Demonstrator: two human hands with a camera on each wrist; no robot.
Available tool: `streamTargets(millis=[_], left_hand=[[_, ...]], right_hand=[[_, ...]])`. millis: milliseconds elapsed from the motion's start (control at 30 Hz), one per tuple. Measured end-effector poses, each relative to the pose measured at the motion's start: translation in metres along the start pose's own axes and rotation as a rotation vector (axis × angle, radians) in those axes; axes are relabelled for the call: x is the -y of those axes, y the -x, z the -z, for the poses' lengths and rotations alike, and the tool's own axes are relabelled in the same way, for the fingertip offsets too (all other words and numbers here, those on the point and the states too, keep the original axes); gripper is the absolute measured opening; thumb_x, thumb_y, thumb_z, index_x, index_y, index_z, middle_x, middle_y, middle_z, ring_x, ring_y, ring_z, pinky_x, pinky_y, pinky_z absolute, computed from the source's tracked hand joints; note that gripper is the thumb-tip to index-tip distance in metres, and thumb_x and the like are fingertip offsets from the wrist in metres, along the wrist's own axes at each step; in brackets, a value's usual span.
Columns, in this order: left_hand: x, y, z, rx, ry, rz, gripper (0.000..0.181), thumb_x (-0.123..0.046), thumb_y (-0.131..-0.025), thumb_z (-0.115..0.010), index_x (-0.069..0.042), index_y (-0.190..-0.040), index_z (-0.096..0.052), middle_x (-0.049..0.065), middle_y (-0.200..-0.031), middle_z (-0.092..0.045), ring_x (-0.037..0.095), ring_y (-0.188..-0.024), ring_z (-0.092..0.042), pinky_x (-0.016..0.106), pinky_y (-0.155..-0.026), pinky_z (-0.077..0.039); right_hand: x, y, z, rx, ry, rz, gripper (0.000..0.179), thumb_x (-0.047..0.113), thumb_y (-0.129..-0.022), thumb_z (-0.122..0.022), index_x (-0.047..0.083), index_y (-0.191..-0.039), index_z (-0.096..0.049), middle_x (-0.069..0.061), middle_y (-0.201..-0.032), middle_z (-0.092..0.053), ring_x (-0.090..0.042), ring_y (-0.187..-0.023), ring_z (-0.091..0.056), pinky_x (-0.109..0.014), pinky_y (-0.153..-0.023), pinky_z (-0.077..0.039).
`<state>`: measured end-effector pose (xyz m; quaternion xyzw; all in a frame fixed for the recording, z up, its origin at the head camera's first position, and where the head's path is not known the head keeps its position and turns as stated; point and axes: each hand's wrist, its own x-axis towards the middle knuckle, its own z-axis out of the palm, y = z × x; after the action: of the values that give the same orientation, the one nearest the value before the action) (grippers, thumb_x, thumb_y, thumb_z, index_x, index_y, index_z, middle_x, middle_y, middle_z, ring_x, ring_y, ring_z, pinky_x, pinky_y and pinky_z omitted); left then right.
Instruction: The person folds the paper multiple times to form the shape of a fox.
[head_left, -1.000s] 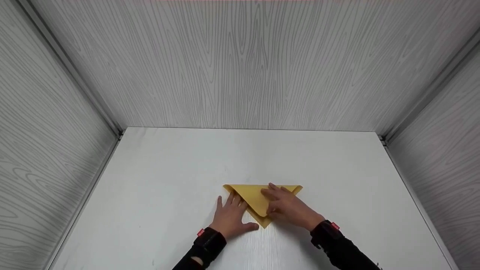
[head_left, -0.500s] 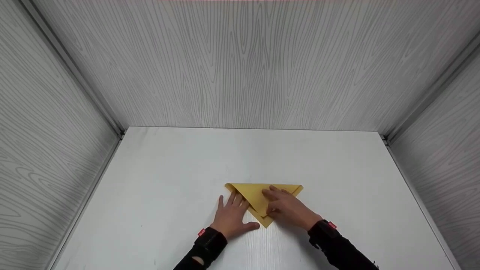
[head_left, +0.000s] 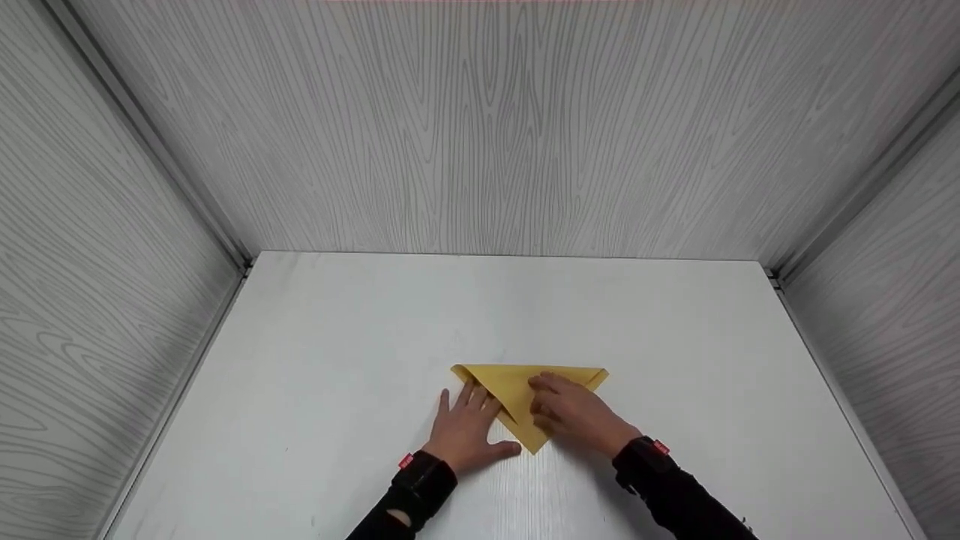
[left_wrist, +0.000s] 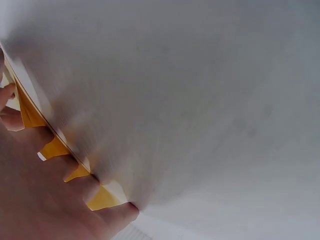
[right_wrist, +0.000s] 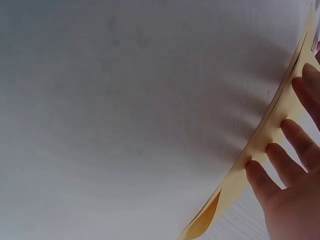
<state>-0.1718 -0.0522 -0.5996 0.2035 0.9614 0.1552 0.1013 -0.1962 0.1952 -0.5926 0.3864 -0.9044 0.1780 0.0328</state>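
Observation:
A yellow sheet of paper (head_left: 506,379), folded into a triangle, lies on the white table with its long edge away from me and a corner towards me. My left hand (head_left: 465,435) lies spread on its left side, the fingertips at the slanting edge where the top flap stands slightly raised. Its thumb points right, close to the near corner. On top of the flap, right of centre, rests my right hand (head_left: 577,412) with lightly bent fingers. In the right wrist view its fingertips touch the yellow paper (right_wrist: 260,137) along the fold, while an end of the paper curls up.
The white table (head_left: 337,337) extends around the paper. A grey wood-grain panel (head_left: 480,127) stands at the back, with side panels at left (head_left: 90,262) and right (head_left: 877,262). Both wrists wear black bands.
My right thumb and fingers have shifted slightly on the flap, and the flap's tip now shows less distinctly above the near corner. My left hand stays in place on the paper.

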Motion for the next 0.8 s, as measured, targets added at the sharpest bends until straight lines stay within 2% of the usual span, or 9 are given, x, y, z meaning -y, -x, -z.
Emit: streamTargets(millis=[100, 200, 367, 467, 533, 800], left_hand=[[0.0, 0.002, 0.0, -0.008, 0.002, -0.011, 0.092, -0.075, -0.086, -0.069, -0.022, -0.159, -0.048, 0.01, -0.17, -0.04, 0.039, -0.163, -0.026, 0.075, -0.124, -0.023], [0.0, 0.002, 0.001, -0.014, -0.001, -0.015, 0.09, -0.073, -0.087, -0.069, -0.022, -0.158, -0.048, 0.01, -0.17, -0.04, 0.038, -0.163, -0.027, 0.075, -0.123, -0.024], [-0.001, 0.003, 0.001, -0.025, -0.014, -0.007, 0.086, -0.071, -0.089, -0.069, -0.019, -0.156, -0.051, 0.011, -0.168, -0.042, 0.038, -0.162, -0.028, 0.074, -0.124, -0.024], [-0.003, 0.005, 0.0, -0.031, -0.031, -0.005, 0.083, -0.069, -0.091, -0.068, -0.019, -0.156, -0.052, 0.012, -0.167, -0.044, 0.038, -0.162, -0.029, 0.075, -0.124, -0.024], [-0.004, 0.008, 0.001, -0.029, -0.044, -0.004, 0.082, -0.068, -0.092, -0.067, -0.019, -0.156, -0.051, 0.013, -0.168, -0.043, 0.039, -0.162, -0.028, 0.075, -0.123, -0.024], [-0.004, 0.017, 0.002, -0.013, -0.084, 0.006, 0.084, -0.07, -0.094, -0.061, -0.022, -0.162, -0.044, 0.011, -0.172, -0.036, 0.039, -0.162, -0.028, 0.074, -0.123, -0.025]], right_hand=[[0.001, -0.001, -0.003, -0.028, 0.009, -0.026, 0.023, 0.015, -0.094, -0.079, 0.005, -0.113, -0.071, -0.023, -0.138, -0.064, -0.038, -0.125, -0.066, -0.047, -0.101, -0.059], [0.001, -0.003, -0.002, -0.001, 0.011, -0.091, 0.041, 0.018, -0.093, -0.081, 0.005, -0.128, -0.065, -0.026, -0.147, -0.057, -0.042, -0.133, -0.061, -0.051, -0.106, -0.056], [-0.001, -0.005, 0.003, 0.122, -0.054, -0.221, 0.061, 0.028, -0.096, -0.077, 0.008, -0.15, -0.056, -0.027, -0.168, -0.036, -0.051, -0.156, -0.033, -0.065, -0.124, -0.035], [-0.002, -0.005, 0.006, 0.197, -0.1, -0.28, 0.066, 0.034, -0.099, -0.073, 0.011, -0.157, -0.05, -0.023, -0.173, -0.029, -0.051, -0.161, -0.021, -0.068, -0.127, -0.024], [-0.002, -0.006, 0.007, 0.225, -0.108, -0.295, 0.067, 0.036, -0.1, -0.071, 0.012, -0.159, -0.048, -0.022, -0.174, -0.027, -0.05, -0.162, -0.02, -0.068, -0.128, -0.023], [-0.001, -0.01, 0.01, 0.259, -0.082, -0.339, 0.068, 0.039, -0.102, -0.068, 0.016, -0.162, -0.043, -0.018, -0.176, -0.022, -0.049, -0.163, -0.016, -0.068, -0.129, -0.021]])
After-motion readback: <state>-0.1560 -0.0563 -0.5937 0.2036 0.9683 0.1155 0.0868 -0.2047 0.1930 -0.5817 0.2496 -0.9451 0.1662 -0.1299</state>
